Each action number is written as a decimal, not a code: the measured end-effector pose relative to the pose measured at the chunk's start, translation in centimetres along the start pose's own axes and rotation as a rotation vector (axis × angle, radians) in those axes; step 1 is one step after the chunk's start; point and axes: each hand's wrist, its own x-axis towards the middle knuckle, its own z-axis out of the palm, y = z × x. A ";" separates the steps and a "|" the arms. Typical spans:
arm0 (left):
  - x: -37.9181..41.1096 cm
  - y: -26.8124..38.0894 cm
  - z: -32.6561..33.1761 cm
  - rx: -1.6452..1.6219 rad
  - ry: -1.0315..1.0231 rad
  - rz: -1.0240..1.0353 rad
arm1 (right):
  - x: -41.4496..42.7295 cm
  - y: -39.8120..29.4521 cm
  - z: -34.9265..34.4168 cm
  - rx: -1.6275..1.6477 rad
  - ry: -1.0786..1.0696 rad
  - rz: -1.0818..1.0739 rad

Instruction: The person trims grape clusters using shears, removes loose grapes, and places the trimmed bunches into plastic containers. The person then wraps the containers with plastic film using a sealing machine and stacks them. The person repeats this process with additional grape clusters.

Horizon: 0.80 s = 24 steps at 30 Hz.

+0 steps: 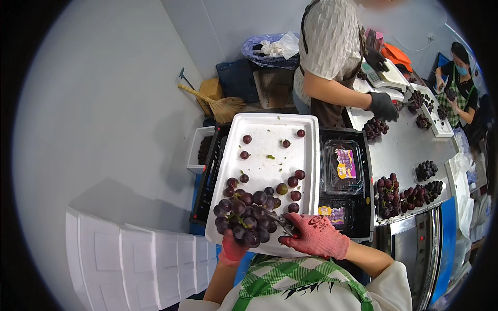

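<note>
A bunch of dark purple grapes (249, 212) is held over the near end of a white foam tray (258, 124). My left hand (233, 248), in a red glove, grips the bunch from below; its fingers are partly hidden by the grapes. My right hand (317, 235), in a matching glove, is closed around a pair of pruning snips (286, 224) whose blades reach the right side of the bunch. Loose grapes, a greenish one (282, 189) among them, and bits of green stem (270, 157) lie on the tray.
The tray rests on a black crate (367, 155) holding clear lidded grape boxes (344, 167). At right, a steel table (408, 144) bears several grape bunches (388, 194) and a scale (385, 76). A co-worker's black-gloved hand (383, 106) is over it. White foam boxes (140, 264) stand at left.
</note>
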 end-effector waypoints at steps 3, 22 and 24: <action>-0.1 0.3 0.6 -0.058 -0.038 -0.053 | -0.1 0.1 0.0 0.015 -0.015 -0.008; -0.8 1.3 2.8 -0.080 0.008 -0.102 | 1.1 2.4 0.2 -0.101 -0.005 -0.146; -0.7 0.7 3.1 -0.111 0.084 -0.096 | 1.4 2.7 0.4 -0.116 -0.008 -0.148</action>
